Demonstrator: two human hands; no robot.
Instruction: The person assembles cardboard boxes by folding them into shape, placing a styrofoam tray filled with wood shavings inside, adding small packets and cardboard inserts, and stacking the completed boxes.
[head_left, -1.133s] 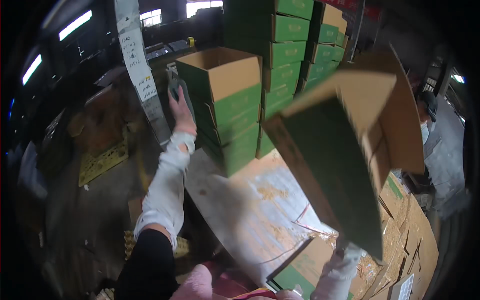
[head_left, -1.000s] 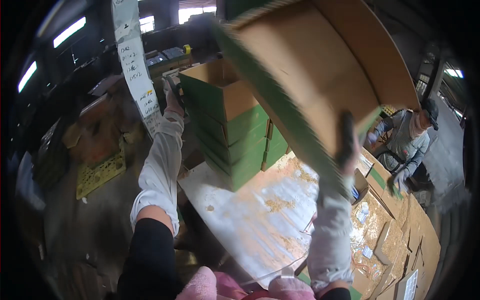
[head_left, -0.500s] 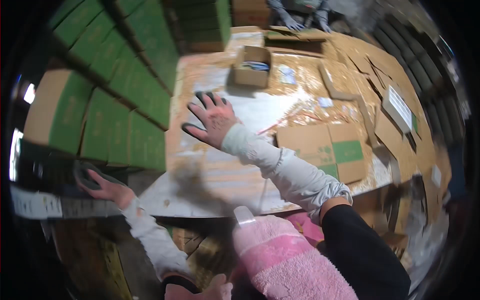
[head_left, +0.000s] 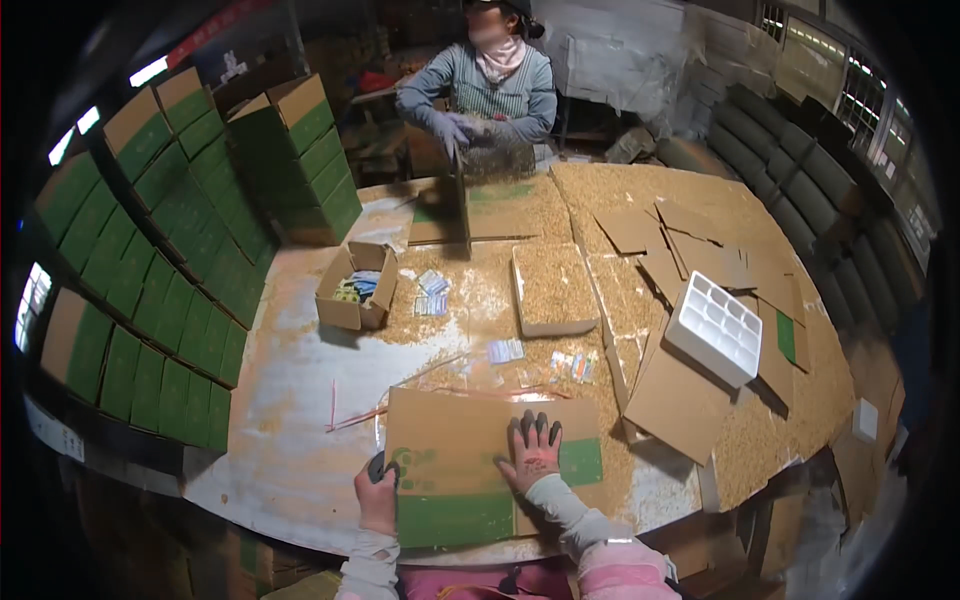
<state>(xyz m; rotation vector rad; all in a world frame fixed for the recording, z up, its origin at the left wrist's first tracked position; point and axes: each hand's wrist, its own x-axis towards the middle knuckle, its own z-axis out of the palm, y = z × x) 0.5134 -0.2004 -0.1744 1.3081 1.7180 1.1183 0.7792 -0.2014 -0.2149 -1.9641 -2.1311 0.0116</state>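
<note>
A brown and green cardboard carton (head_left: 450,455), seemingly folded flat, lies at the table's near edge in front of me. My left hand (head_left: 377,497), in a dark-tipped glove, grips the carton's left edge with the thumb on top. The fingers underneath are partly hidden. My right hand (head_left: 533,456), gloved the same way, rests flat on the upper right part of the carton, fingers spread and pointing away from me. Thin pink strips (head_left: 345,415) lie just beyond the carton's left corner.
An opened box (head_left: 350,300) holds small packets. Loose packets (head_left: 432,292) lie beside it. A shallow grain-filled tray (head_left: 555,290) stands mid-table. Right are a white compartment tray (head_left: 715,330) and cardboard sheets (head_left: 680,400). Green cartons (head_left: 170,340) stack at left. A co-worker (head_left: 480,100) handles cardboard opposite.
My view has tilted up, bringing the co-worker into sight. Both hands have come to the carton: the left has taken its edge, the right now presses flat on it.
</note>
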